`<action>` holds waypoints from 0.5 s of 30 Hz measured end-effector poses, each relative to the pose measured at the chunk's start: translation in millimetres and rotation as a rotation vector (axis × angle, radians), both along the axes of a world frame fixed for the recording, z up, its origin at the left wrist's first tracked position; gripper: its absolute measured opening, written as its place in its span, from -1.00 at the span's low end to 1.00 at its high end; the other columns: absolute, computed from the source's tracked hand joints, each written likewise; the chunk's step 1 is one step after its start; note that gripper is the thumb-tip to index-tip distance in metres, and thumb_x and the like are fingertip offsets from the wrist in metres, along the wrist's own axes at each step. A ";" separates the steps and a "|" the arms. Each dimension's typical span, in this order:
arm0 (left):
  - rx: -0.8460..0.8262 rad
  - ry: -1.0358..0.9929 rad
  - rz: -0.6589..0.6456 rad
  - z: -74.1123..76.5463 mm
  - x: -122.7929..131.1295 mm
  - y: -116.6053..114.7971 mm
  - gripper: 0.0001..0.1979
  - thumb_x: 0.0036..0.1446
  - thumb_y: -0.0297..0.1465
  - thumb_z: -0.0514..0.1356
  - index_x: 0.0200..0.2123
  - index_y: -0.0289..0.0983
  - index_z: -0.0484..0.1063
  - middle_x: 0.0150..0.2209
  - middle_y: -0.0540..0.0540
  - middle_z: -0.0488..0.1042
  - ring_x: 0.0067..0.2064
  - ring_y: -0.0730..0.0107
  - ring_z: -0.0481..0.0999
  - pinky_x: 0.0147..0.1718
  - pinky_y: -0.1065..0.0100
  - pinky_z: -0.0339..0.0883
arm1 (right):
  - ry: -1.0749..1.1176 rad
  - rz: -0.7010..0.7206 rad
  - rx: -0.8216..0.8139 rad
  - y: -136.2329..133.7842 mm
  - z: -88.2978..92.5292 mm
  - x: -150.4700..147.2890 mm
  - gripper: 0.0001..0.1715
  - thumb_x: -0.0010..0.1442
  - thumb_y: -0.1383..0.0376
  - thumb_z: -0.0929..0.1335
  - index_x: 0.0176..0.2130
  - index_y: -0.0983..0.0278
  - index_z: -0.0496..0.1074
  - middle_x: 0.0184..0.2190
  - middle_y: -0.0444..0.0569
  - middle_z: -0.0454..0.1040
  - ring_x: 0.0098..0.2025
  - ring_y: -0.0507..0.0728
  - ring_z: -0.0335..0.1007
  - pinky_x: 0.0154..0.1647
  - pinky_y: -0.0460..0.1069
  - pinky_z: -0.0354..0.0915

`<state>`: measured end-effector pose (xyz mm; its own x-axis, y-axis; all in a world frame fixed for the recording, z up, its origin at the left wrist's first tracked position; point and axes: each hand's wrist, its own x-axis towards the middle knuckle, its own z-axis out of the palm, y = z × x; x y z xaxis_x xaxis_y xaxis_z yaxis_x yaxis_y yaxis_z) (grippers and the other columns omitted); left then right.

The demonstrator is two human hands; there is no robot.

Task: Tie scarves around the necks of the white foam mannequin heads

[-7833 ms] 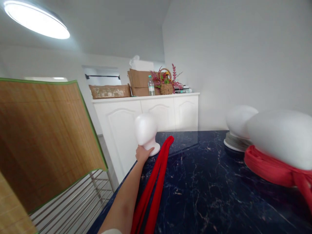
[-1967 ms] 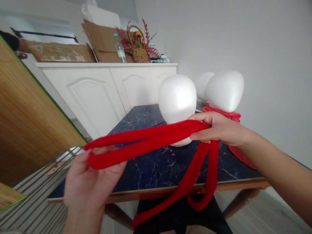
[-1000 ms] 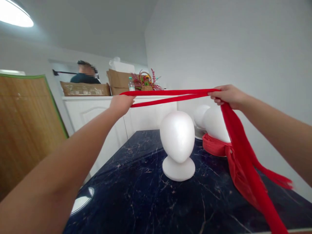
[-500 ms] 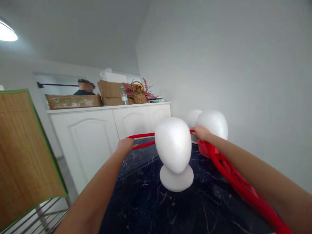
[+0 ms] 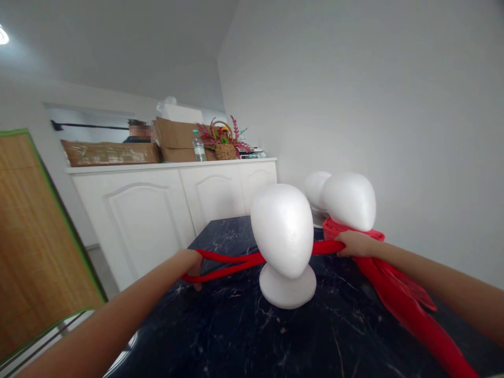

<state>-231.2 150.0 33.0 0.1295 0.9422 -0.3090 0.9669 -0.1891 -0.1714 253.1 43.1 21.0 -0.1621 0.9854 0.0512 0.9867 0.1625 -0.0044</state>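
A white foam mannequin head (image 5: 281,226) stands upright on its round base in front of me. Behind its neck runs a red scarf (image 5: 327,247), stretched from side to side. To the left, my left hand (image 5: 192,262) is closed on the scarf's looped end, two strands running from it. On the other side my right hand (image 5: 354,244) grips the scarf close to a second foam head (image 5: 349,199). Pinkish-red cloth (image 5: 334,227) lies around that second head's neck, and a long red length (image 5: 401,310) trails under my right forearm toward the lower right.
The dark marbled table (image 5: 236,331) carries a third foam head (image 5: 315,189) at the back right. White cabinets (image 5: 145,220) beyond hold cardboard boxes (image 5: 177,142), a water bottle (image 5: 199,147) and a flower basket (image 5: 226,151). A bamboo mat (image 5: 39,236) hangs at left; a person is behind.
Both hands have come lower, the left also further left and the right further right. The scarf has dropped with them, from mid-head to neck height behind the front foam head.
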 end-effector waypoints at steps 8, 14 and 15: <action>-0.776 -0.274 0.093 28.1 9.0 -53.1 -0.34 -0.52 0.19 0.42 -0.36 -0.11 0.62 -0.22 -0.26 0.63 -0.03 -0.29 0.56 0.00 -0.25 0.37 | 0.100 0.059 -0.113 -23.3 4.3 17.1 -0.77 0.14 0.21 0.35 -0.33 0.32 0.52 -0.37 0.05 0.52 -0.30 0.24 0.41 -0.29 0.03 0.19; -0.940 -1.047 -0.080 8.7 44.2 -93.9 -0.32 -0.02 0.18 0.22 0.01 -0.17 0.51 0.03 -0.22 0.53 0.09 0.03 0.49 -0.09 0.18 0.45 | 0.717 0.010 -0.414 -62.8 18.4 -31.3 -0.58 0.22 0.00 0.36 -0.35 0.28 0.57 -0.34 0.01 0.51 -0.33 0.12 0.38 -0.36 -0.05 0.27; -0.885 -1.166 -0.065 0.8 53.6 -101.6 -0.35 0.03 0.15 0.21 0.02 -0.19 0.50 0.04 -0.21 0.53 0.09 0.07 0.48 -0.10 0.24 0.45 | 0.855 -0.048 -0.476 -69.4 17.4 -43.0 -0.60 0.19 -0.01 0.39 -0.32 0.27 0.57 -0.35 -0.02 0.49 -0.36 0.08 0.36 -0.41 -0.08 0.27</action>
<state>-177.6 48.5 33.8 0.7401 0.4872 -0.4636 0.4592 0.1375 0.8776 210.1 -26.3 38.4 -0.2143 0.9380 -0.2724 0.6259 -0.0822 -0.7755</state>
